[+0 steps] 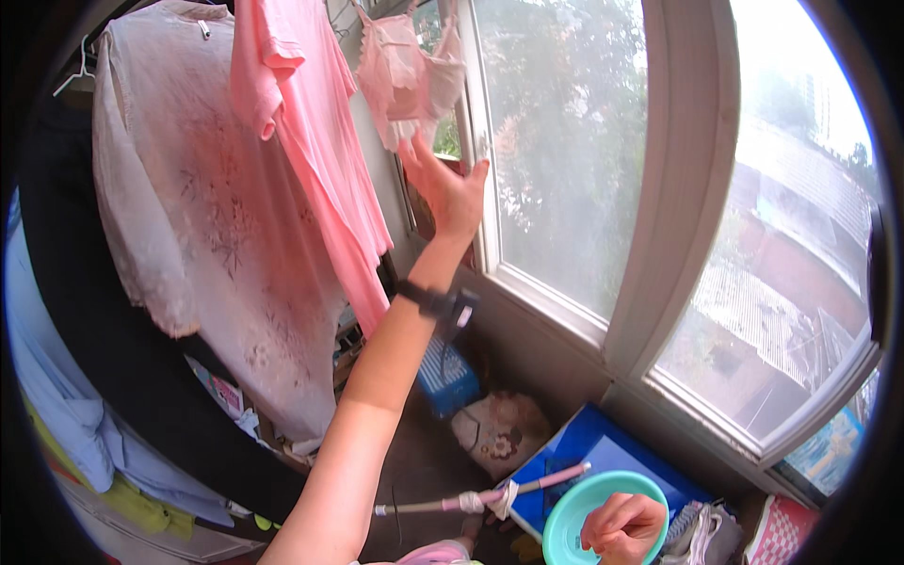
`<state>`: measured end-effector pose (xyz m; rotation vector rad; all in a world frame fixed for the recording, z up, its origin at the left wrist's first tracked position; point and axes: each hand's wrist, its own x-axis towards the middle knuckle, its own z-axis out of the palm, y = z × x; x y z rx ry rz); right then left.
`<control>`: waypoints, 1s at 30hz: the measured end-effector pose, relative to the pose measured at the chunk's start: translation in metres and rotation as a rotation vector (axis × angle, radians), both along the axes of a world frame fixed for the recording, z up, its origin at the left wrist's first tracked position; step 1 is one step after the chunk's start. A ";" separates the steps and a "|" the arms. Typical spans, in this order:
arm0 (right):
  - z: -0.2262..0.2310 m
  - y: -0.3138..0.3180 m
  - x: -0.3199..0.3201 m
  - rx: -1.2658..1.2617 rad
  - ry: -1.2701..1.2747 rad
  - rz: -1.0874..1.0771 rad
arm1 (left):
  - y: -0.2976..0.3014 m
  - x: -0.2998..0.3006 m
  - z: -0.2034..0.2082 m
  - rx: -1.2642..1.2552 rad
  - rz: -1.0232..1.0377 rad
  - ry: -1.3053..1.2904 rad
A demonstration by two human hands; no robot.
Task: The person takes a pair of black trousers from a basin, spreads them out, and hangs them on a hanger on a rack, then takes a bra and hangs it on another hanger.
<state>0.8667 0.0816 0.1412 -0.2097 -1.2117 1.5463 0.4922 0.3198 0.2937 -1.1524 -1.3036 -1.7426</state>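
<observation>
My left hand [443, 188] is raised toward the window with its thumb and fingers spread. The fingertips are at the lower edge of a pale pink bra [410, 71] hanging overhead; whether they touch it I cannot tell. A black strap with a small device [438, 303] circles that wrist. Low on the right, my right hand [623, 527] is curled into a loose fist above a teal basin [563, 508], and nothing shows sticking out of it. Left of the bra hang a pink shirt [306, 151] and a greyish floral top [221, 207].
Windows [565, 141] fill the right side, above a low wall. Below lie a blue box [446, 377], a flower-patterned bag [501, 433], a pink pole [471, 500], a blue flat case [603, 443] and grey shoes [702, 537]. More clothes [66, 395] hang at the left.
</observation>
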 end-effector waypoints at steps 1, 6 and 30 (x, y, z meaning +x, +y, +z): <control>0.000 0.009 -0.013 -0.017 0.050 0.037 | 0.007 -0.009 0.027 0.030 0.036 0.002; 0.004 0.064 -0.091 -0.027 0.072 0.185 | 0.034 -0.088 0.086 -0.024 0.062 0.002; 0.295 0.236 -0.355 1.027 -0.118 -0.698 | -0.038 -0.109 0.092 -0.112 0.161 0.418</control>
